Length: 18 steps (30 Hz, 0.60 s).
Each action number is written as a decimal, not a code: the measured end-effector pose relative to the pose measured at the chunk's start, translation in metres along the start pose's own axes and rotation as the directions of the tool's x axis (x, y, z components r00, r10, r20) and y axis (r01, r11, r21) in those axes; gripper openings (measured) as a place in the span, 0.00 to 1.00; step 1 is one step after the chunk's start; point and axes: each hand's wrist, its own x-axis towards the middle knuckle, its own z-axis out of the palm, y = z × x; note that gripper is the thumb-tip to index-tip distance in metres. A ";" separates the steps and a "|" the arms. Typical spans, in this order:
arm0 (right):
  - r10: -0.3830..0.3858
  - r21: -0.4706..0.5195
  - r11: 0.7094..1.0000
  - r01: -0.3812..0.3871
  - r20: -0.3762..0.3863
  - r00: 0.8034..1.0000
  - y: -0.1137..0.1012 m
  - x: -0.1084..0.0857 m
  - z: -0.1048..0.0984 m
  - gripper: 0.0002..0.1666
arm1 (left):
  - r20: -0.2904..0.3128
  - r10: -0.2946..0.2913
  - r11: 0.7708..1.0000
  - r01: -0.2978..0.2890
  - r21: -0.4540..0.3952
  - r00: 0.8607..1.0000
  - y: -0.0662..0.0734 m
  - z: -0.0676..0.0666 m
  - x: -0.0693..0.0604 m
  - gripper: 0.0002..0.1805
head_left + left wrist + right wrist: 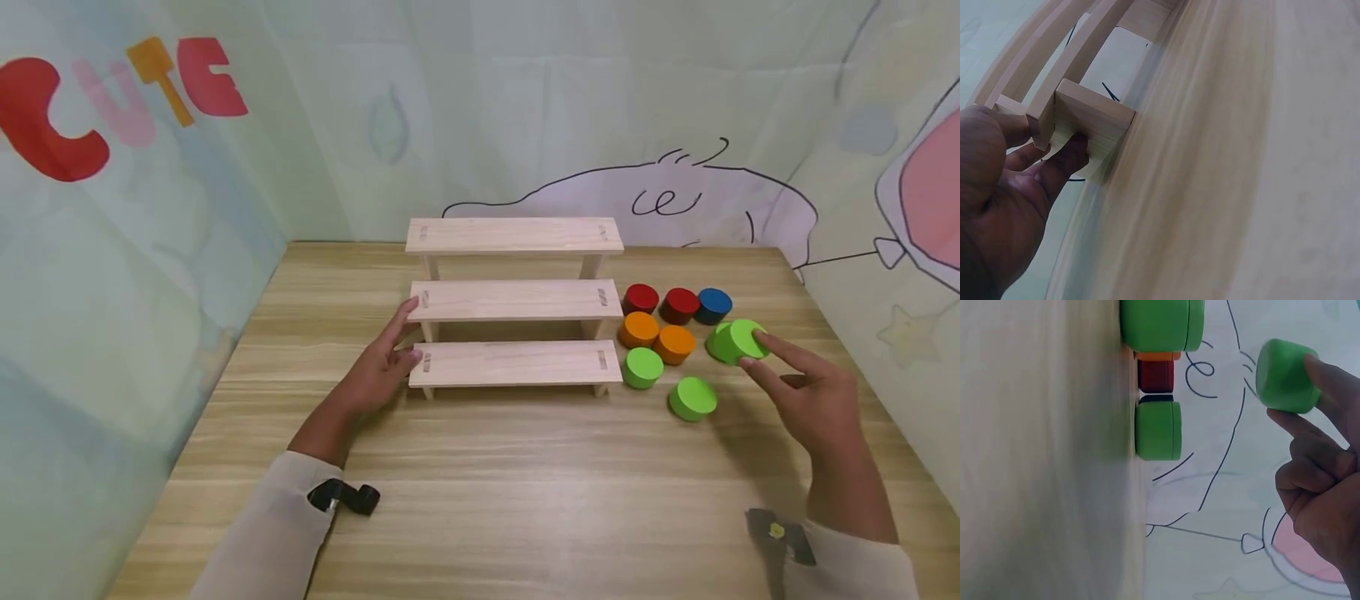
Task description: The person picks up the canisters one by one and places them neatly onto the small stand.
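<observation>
My right hand pinches a green round block between thumb and fingers. In the right wrist view this block hangs well off the table, apart from the other blocks. In the head view it partly covers another green block standing on the table. At the left end of a three-step wooden stand, my left hand holds the lower steps. The left wrist view shows its fingers against the end leg and board edge; some fingertips are hidden behind the wood.
Right of the stand, several round blocks stand on the wooden table: red, blue, orange, and green. A printed cloth hangs behind the table and along its sides.
</observation>
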 end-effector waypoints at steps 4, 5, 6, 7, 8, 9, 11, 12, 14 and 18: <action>0.003 0.029 1.000 -0.001 -0.051 0.999 -0.014 -0.002 0.002 0.27 | 0.008 0.003 1.000 -0.003 0.000 1.000 0.002 0.001 -0.001 0.45; -0.004 0.029 1.000 0.005 -0.064 0.998 -0.018 -0.002 0.003 0.27 | 0.007 0.002 1.000 -0.002 0.005 1.000 0.003 0.002 -0.001 0.45; -0.009 0.032 0.999 0.011 -0.073 0.997 -0.021 -0.002 0.004 0.27 | 0.005 0.000 1.000 0.000 0.008 1.000 0.004 0.002 -0.001 0.45; -0.014 0.032 0.999 0.016 -0.082 0.997 -0.025 -0.002 0.005 0.27 | 0.003 -0.004 1.000 0.004 0.009 1.000 0.004 0.002 -0.002 0.45; -0.021 0.032 0.999 0.024 -0.088 0.996 -0.028 -0.002 0.005 0.27 | 0.002 -0.006 1.000 0.006 0.011 1.000 0.004 0.002 -0.002 0.45; -0.030 0.022 0.999 0.033 -0.093 0.995 -0.031 -0.002 0.006 0.26 | 0.000 -0.010 1.000 0.010 0.012 1.000 0.005 0.002 -0.002 0.45; -0.034 0.011 0.999 0.035 -0.095 0.995 -0.036 0.000 0.007 0.26 | -0.004 -0.018 1.000 0.018 0.014 1.000 0.005 0.001 -0.003 0.45; -0.035 0.003 0.999 0.035 -0.097 0.995 -0.039 0.001 0.007 0.26 | -0.006 -0.020 1.000 0.020 0.014 1.000 0.006 0.001 -0.003 0.45; -0.039 -0.011 0.999 0.038 -0.097 0.995 -0.044 0.003 0.007 0.26 | -0.010 -0.027 1.000 0.027 0.015 1.000 0.006 0.000 -0.003 0.45; -0.071 0.005 0.997 0.072 -0.108 0.992 -0.056 0.009 0.008 0.26 | -0.016 -0.034 0.999 0.034 0.019 0.999 0.007 -0.001 -0.004 0.45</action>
